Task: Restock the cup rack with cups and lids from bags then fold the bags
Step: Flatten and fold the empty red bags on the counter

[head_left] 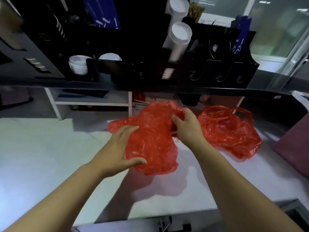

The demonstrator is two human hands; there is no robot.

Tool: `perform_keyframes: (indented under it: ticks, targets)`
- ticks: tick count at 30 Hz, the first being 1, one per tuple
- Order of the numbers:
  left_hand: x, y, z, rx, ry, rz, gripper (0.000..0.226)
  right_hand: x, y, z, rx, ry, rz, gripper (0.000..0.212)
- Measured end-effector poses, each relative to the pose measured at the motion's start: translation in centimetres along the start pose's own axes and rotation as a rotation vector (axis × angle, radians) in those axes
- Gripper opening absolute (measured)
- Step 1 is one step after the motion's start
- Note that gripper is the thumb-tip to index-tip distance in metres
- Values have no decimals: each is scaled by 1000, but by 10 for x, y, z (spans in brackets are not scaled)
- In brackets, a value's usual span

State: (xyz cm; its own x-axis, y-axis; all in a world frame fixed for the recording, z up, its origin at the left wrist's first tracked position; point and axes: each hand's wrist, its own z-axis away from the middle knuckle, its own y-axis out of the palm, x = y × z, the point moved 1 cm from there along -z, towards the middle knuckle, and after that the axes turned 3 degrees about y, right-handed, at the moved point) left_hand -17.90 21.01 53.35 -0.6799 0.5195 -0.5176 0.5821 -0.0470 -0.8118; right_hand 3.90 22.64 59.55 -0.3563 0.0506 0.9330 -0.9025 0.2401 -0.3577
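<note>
Two cup stacks (180, 33) racked; right hand (187, 126) grips bag (150, 139).

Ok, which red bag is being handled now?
The red bag on the left: the left hand presses on it and the right hand grips its top. The other red bag lies untouched to the right.

Left of the crumpled red bag (153, 144) and nearer to us than it, bare white worktop (41, 156) spreads wide, so we find room for a hand to pass there. Just right of that bag a second red bag (230, 131) lies in the way, with a maroon surface (292, 148) farther right. Beyond the bag a dark ledge (83, 84) rises, carrying the black cup rack (217, 69).
</note>
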Motion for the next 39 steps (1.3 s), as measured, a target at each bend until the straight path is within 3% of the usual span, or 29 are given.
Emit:
perform_keyframes:
  ticks: [4, 6, 8, 10, 12, 16, 19, 21, 25, 29, 34, 39]
  targets:
    - [5, -23, 34, 27, 133, 25, 93, 17, 13, 24, -103, 67, -154, 13]
    - [9, -25, 44, 26, 181, -53, 70, 18, 18, 36, -127, 97, -167, 21]
    - [13, -26, 51, -39, 216, -123, 41, 16, 23, 49, -121, 94, -127, 46]
    - [12, -29, 55, -112, 221, -133, 33, 17, 24, 68, -119, 37, 4, 75]
    - [6, -35, 55, -167, 182, -129, 32, 16, 26, 89, -137, -101, 235, 87]
    - [-11, -52, 48, -229, 112, -93, 24, 19, 26, 125, -110, -483, 498, 75]
    - [-26, -66, 40, -286, 124, -43, 22, 22, 27, 130, 96, -613, 705, 73]
    - [-35, -76, 34, -345, 104, 3, 25, 23, 30, 126, 91, -657, 828, 69]
    - [-48, -89, 26, -450, 94, 83, 35, 36, 21, 108, -122, -540, 620, 32]
    - [-46, -88, 34, -529, 61, -60, 50, 51, 3, 91, -182, -374, 391, 16]
    - [-33, -76, 43, -272, -122, -296, 81, 62, -8, 75, -192, -288, 229, 4]
    - [-24, -72, 35, -160, -236, -362, 59, 62, -12, 71, -148, -247, 93, 10]
